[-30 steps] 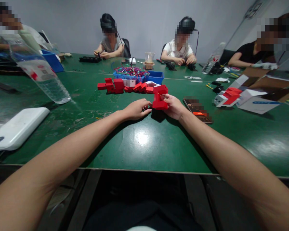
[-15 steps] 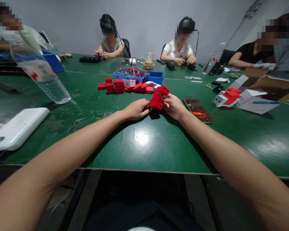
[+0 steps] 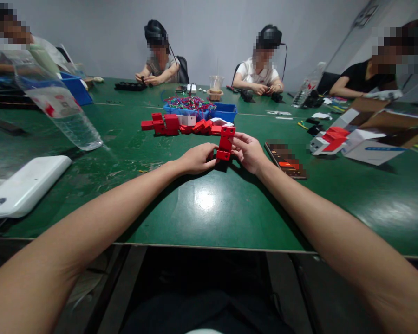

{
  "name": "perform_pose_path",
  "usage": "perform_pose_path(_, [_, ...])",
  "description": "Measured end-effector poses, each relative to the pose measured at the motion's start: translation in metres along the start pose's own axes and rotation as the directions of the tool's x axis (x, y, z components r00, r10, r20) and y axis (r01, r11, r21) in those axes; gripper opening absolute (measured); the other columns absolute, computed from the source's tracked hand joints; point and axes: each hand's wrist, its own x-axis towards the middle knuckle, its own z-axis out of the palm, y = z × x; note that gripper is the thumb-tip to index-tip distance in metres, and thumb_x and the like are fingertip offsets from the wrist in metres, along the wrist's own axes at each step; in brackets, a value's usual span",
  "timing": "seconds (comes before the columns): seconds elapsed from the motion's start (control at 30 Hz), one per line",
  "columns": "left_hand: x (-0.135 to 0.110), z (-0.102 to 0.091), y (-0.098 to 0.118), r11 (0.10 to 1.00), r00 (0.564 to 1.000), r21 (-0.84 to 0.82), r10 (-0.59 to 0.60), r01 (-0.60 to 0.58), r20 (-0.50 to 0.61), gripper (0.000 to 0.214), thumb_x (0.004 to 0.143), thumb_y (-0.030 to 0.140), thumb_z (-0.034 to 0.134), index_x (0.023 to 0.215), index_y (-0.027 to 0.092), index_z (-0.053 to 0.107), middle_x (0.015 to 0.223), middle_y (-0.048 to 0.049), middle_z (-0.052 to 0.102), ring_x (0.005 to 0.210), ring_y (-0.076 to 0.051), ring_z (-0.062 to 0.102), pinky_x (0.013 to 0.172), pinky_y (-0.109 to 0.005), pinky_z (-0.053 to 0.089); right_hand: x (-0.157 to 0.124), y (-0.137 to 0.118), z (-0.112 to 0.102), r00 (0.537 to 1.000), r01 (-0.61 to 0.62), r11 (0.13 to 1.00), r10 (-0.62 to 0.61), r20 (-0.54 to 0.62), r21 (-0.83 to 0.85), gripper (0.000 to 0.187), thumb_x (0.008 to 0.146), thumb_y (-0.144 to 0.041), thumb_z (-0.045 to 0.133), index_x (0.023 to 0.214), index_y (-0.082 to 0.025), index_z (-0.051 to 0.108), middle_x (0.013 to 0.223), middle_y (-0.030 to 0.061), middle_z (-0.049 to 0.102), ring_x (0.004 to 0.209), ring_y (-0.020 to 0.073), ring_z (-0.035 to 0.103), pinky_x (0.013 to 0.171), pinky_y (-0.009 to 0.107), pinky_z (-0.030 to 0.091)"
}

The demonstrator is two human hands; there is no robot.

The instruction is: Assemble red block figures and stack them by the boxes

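Between my two hands, just above the green table, is a red plastic bracket with small holes in its faces. My right hand grips its right side, thumb and fingers closed on it. At its lower left, my left hand pinches the edge; the fingertips are partly hidden behind the bracket. Past the hands lies a row of red and white block-like parts. Behind that row, a blue bin holds a tangle of coloured wires.
To the right are a phone and an open cardboard box beside a red-and-white part. A water bottle and a white power bank stand on the left. Several people sit around the table; a cup stands farther back.
The red bracket has turned in my hands, from tilted to nearly upright, its top swinging left. My right fingers have shifted slightly with it; my left hand has hardly moved.
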Motion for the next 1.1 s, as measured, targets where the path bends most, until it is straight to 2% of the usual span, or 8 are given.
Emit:
perform_pose_path(0.1, [0.000, 0.001, 0.000, 1.000, 1.000, -0.001, 0.009, -0.009, -0.005, 0.041, 0.085, 0.032, 0.055, 0.120, 0.012, 0.056, 0.100, -0.0103, 0.065, 0.085, -0.021, 0.059, 0.077, -0.031, 0.045, -0.001, 0.000, 0.001, 0.999, 0.030, 0.999, -0.031, -0.021, -0.034, 0.045, 0.060, -0.040, 0.082, 0.095, -0.021, 0.061, 0.088, 0.0019, 0.070, 0.071, 0.0141, 0.063, 0.060, 0.026, 0.048])
perform_pose_path(0.2, [0.000, 0.000, 0.001, 1.000, 1.000, -0.005, 0.006, -0.006, -0.003, 0.042, 0.084, 0.031, 0.056, 0.122, 0.012, 0.055, 0.095, -0.0085, 0.065, 0.079, -0.019, 0.057, 0.073, -0.030, 0.044, -0.002, -0.001, 0.005, 0.986, 0.131, 0.985, -0.141, -0.085, -0.115, 0.044, 0.063, -0.039, 0.079, 0.098, -0.020, 0.061, 0.093, 0.0035, 0.070, 0.074, 0.0147, 0.063, 0.060, 0.026, 0.048])
perform_pose_path(0.4, [0.000, -0.002, 0.003, 0.997, 0.999, 0.070, -0.030, 0.029, 0.019, 0.038, 0.087, 0.034, 0.055, 0.117, 0.013, 0.058, 0.088, -0.0070, 0.062, 0.078, -0.020, 0.056, 0.071, -0.030, 0.043, -0.008, -0.005, 0.014, 0.861, 0.359, 0.848, -0.463, -0.213, -0.390, 0.030, 0.073, -0.032, 0.070, 0.098, -0.020, 0.062, 0.092, 0.0056, 0.068, 0.078, 0.0175, 0.063, 0.067, 0.029, 0.051])
perform_pose_path(0.53, [-0.001, -0.002, 0.005, 0.978, 0.994, 0.177, -0.111, 0.111, -0.007, 0.034, 0.089, 0.040, 0.053, 0.109, 0.014, 0.062, 0.099, -0.0114, 0.061, 0.089, -0.023, 0.058, 0.080, -0.035, 0.046, -0.012, -0.006, 0.014, 0.829, 0.375, 0.774, -0.526, -0.189, -0.510, 0.029, 0.076, -0.032, 0.067, 0.103, -0.021, 0.063, 0.102, 0.0070, 0.066, 0.085, 0.0190, 0.063, 0.077, 0.032, 0.052])
perform_pose_path(0.8, [-0.004, -0.004, 0.007, 0.827, 0.924, 0.410, -0.349, 0.383, -0.160, 0.043, 0.091, 0.049, 0.046, 0.111, 0.015, 0.062, 0.117, -0.0163, 0.058, 0.111, -0.033, 0.053, 0.090, -0.044, 0.045, -0.004, 0.003, 0.013, 0.891, 0.327, 0.877, -0.410, -0.196, -0.352, 0.032, 0.073, -0.032, 0.069, 0.100, -0.016, 0.064, 0.092, 0.0051, 0.071, 0.079, 0.0170, 0.065, 0.076, 0.033, 0.055])
perform_pose_path(0.93, [-0.002, -0.007, 0.003, 0.770, 0.874, 0.418, -0.450, 0.483, -0.182, 0.049, 0.091, 0.052, 0.043, 0.115, 0.013, 0.060, 0.121, -0.0195, 0.056, 0.116, -0.036, 0.051, 0.094, -0.049, 0.043, -0.004, -0.001, 0.017, 0.968, 0.078, 0.990, -0.104, -0.228, -0.118, 0.021, 0.070, -0.021, 0.068, 0.089, -0.015, 0.064, 0.078, 0.0010, 0.068, 0.063, 0.0129, 0.062, 0.059, 0.028, 0.054])
perform_pose_path(1.0, [-0.002, -0.008, -0.001, 0.747, 0.855, 0.422, -0.483, 0.514, -0.188, 0.052, 0.091, 0.053, 0.041, 0.117, 0.012, 0.058, 0.122, -0.0207, 0.055, 0.118, -0.038, 0.050, 0.096, -0.050, 0.042, -0.006, -0.005, 0.020, 0.973, -0.058, 0.998, 0.048, -0.224, -0.035, 0.012, 0.071, -0.013, 0.064, 0.083, -0.015, 0.063, 0.066, -0.0008, 0.065, 0.053, 0.0102, 0.058, 0.051, 0.024, 0.049])
perform_pose_path(1.1, [-0.003, -0.010, -0.008, 0.719, 0.827, 0.414, -0.518, 0.558, -0.216, 0.055, 0.090, 0.053, 0.042, 0.120, 0.010, 0.056, 0.124, -0.0223, 0.055, 0.120, -0.039, 0.049, 0.097, -0.052, 0.041, -0.007, -0.009, 0.023, 0.964, -0.161, 0.987, 0.161, -0.211, 0.013, 0.012, 0.072, -0.004, 0.058, 0.077, -0.014, 0.062, 0.056, -0.0021, 0.060, 0.046, 0.0080, 0.054, 0.047, 0.020, 0.046])
